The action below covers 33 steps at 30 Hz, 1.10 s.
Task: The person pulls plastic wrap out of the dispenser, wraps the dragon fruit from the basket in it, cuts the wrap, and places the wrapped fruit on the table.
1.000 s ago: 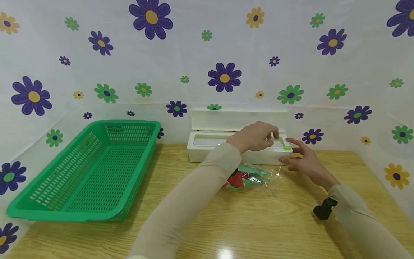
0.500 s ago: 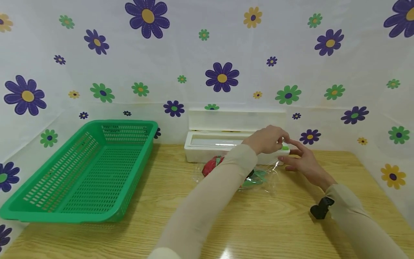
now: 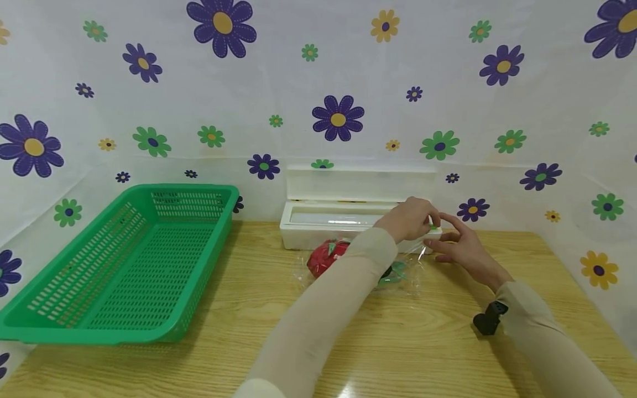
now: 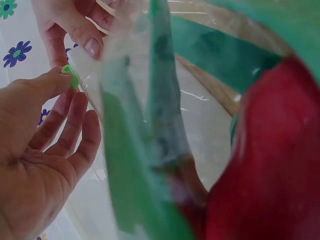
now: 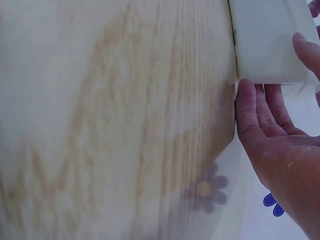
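At your left hand (image 3: 409, 219), fingers pinch the green slider (image 3: 433, 226); your right hand's (image 3: 460, 250) relaxed fingers steady the white box (image 3: 318, 235).

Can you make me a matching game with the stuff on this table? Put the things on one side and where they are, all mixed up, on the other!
Things:
1. green plastic mesh basket
2. long white plastic box with its lid up
3. red and green item in clear plastic wrap
4. small green slider tab

Places:
A. at the white box's right end, by the left hand and right hand
B. left side of the wooden table
C. against the flowered back wall
D. just in front of the white box

Pairs: 1-B, 2-C, 3-D, 4-A
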Available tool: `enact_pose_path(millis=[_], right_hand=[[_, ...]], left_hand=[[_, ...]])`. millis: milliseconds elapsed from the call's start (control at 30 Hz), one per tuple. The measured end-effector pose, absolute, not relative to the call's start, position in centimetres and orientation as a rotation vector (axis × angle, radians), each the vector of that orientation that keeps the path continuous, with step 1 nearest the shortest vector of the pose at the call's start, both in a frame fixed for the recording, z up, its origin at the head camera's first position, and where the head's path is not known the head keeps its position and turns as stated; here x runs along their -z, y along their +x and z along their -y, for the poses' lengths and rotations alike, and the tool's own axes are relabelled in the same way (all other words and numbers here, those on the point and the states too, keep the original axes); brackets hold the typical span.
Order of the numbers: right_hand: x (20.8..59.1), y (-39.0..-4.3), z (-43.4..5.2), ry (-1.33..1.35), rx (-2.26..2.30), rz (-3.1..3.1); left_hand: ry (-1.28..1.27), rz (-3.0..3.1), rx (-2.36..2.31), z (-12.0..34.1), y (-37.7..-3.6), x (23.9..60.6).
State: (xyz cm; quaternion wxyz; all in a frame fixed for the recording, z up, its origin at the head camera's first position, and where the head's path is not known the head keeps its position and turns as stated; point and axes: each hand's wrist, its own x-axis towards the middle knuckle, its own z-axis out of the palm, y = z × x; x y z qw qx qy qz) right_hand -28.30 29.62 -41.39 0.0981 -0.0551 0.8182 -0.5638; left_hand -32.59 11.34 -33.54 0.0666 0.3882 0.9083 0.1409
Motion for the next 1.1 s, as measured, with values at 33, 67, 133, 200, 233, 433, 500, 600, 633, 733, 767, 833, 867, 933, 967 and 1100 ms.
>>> enact_pose_path(millis=[33, 67, 133, 200, 233, 433, 500, 600, 633, 733, 767, 833, 867, 933, 967, 1100], right_hand=[[41.42, -28.33, -29.59, -0.162, 1.664, -2.426], [41.45, -28.38, -29.58, -0.157, 1.664, -2.428], [41.51, -28.47, -29.50, -0.143, 1.660, -2.436], [41.56, -28.54, -29.40, -0.134, 1.656, -2.444], [41.56, -28.56, -29.33, -0.131, 1.655, -2.446], [41.55, -28.67, -29.02, -0.122, 1.657, -2.463], [41.50, -28.69, -28.96, -0.123, 1.662, -2.471], [41.39, -28.66, -28.88, -0.133, 1.663, -2.481], [41.35, -28.64, -28.87, -0.132, 1.663, -2.484], [41.22, -28.51, -28.86, -0.130, 1.651, -2.494], [41.18, -28.46, -28.85, -0.125, 1.647, -2.499], [41.17, -28.40, -28.89, -0.116, 1.640, -2.509], [41.17, -28.38, -28.91, -0.111, 1.635, -2.513], [41.22, -28.38, -28.96, -0.104, 1.634, -2.513], [41.25, -28.38, -28.96, -0.103, 1.635, -2.512], [41.35, -28.36, -28.94, -0.098, 1.641, -2.503]], left_hand=[[1.169, -2.747, -0.431, -11.28, -32.56, 33.58], [1.163, -2.755, -0.439, -11.21, -32.54, 33.63], [1.145, -2.770, -0.457, -11.09, -32.51, 33.79], [1.128, -2.781, -0.477, -10.96, -32.50, 33.99], [1.120, -2.786, -0.485, -10.89, -32.48, 34.08], [1.114, -2.814, -0.485, -10.75, -32.48, 34.26], [1.123, -2.822, -0.476, -10.79, -32.50, 34.21], [1.117, -2.827, -0.459, -10.91, -32.46, 34.14], [1.112, -2.826, -0.456, -10.97, -32.45, 34.14], [1.118, -2.826, -0.413, -11.17, -32.40, 34.19], [1.118, -2.828, -0.400, -11.26, -32.36, 34.22], [1.134, -2.838, -0.357, -11.42, -32.30, 34.26], [1.141, -2.843, -0.332, -11.48, -32.25, 34.28], [1.146, -2.858, -0.294, -11.59, -32.15, 34.31], [1.144, -2.864, -0.278, -11.62, -32.09, 34.29], [1.146, -2.880, -0.247, -11.64, -31.94, 34.23]])
